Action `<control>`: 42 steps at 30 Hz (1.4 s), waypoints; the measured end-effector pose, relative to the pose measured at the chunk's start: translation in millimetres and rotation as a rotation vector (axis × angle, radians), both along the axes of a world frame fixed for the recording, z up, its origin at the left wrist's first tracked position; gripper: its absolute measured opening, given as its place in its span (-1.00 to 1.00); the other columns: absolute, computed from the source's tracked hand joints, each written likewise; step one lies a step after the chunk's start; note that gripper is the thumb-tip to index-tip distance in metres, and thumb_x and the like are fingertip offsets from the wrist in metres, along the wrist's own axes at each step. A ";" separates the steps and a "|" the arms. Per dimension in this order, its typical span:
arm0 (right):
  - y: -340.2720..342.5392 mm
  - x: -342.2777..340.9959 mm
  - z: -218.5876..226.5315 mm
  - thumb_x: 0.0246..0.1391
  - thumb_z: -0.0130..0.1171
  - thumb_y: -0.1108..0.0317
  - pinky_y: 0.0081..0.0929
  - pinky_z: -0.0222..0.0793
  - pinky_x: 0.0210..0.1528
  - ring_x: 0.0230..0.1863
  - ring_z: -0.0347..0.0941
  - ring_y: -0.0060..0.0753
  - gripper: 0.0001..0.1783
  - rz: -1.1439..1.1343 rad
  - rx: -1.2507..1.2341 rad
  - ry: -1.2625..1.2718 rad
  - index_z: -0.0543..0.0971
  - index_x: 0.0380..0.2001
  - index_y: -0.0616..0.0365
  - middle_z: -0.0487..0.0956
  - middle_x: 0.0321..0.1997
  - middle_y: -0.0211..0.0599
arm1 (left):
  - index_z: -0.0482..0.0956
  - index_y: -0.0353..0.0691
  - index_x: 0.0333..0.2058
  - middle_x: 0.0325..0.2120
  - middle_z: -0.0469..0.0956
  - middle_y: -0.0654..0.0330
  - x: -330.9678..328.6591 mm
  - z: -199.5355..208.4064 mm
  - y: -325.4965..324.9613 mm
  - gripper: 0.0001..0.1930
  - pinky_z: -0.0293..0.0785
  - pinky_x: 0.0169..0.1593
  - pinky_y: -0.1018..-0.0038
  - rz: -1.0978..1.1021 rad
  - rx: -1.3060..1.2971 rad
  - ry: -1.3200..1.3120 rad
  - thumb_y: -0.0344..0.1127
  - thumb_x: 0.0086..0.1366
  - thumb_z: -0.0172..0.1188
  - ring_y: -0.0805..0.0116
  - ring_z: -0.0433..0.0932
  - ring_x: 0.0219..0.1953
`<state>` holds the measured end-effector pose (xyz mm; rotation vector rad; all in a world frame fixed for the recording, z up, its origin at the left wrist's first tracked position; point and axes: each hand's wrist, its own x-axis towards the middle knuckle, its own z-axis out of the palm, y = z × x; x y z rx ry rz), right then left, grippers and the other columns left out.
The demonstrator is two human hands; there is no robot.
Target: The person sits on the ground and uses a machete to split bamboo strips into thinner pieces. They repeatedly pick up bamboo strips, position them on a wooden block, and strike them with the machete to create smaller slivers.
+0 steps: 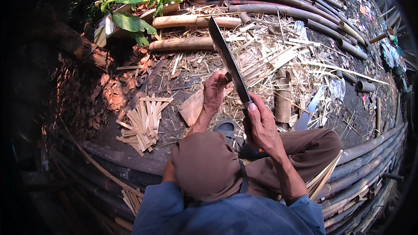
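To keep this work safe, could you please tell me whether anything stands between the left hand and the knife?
Yes: a small dark piece, held in the left hand, beside the knife. Whether it touches the knife is unclear; nothing else visible stands between them.

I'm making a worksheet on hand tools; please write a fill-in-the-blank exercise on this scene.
The long, dark, metal-bladed knife is held by its handle in the person's ____ hand.
The loose pile of pale, flat, wood-like strips lies on the person's ____ side.
The person's cloth shirt is ____ in colour.
Missing words: right; left; blue.
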<state>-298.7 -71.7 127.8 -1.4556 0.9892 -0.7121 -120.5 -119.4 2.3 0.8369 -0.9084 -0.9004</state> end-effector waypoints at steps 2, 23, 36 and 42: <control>1.9 0.8 -1.4 0.39 -0.14 0.22 -0.45 0.31 -0.42 -0.55 0.31 -0.48 -0.60 -0.017 -0.056 0.026 0.35 0.18 0.15 0.40 -0.53 -0.30 | 0.46 -0.18 -0.45 -0.56 0.37 0.42 -0.7 -0.8 0.8 -0.60 0.17 -0.39 0.64 -0.005 0.003 0.017 0.05 0.38 0.12 0.66 0.25 -0.48; -1.9 18.3 7.4 0.37 -0.10 0.19 -0.22 0.34 -0.43 -0.60 0.48 -0.06 -0.61 -0.010 -0.201 0.201 0.34 0.18 0.04 0.41 -0.69 -0.10 | 0.64 -0.19 -0.19 -0.09 0.63 0.06 62.3 198.9 -86.3 -0.77 0.44 0.14 0.23 0.358 -0.431 -1.255 -0.18 0.35 0.14 0.20 0.56 0.05; -18.6 4.2 -6.0 0.36 -0.09 0.21 -0.25 0.30 -0.45 -0.63 0.42 -0.12 -0.62 -0.055 -0.194 0.138 0.37 0.16 0.06 0.38 -0.70 -0.09 | 0.69 -0.12 -0.18 0.00 0.60 0.16 15.7 282.9 -98.8 -0.82 0.52 0.08 0.35 0.307 -0.512 -1.351 -0.26 0.35 0.15 0.27 0.57 0.04; -11.7 31.9 -37.7 0.36 -0.10 0.23 -0.26 0.31 -0.42 -0.60 0.41 -0.15 -0.63 -0.008 -0.187 0.060 0.39 0.15 0.07 0.41 -0.65 -0.06 | 0.68 -0.04 -0.16 -0.17 0.64 0.12 66.5 114.8 -115.4 -0.70 0.54 -0.05 0.18 0.228 -0.349 -1.504 -0.01 0.29 0.18 0.11 0.65 -0.18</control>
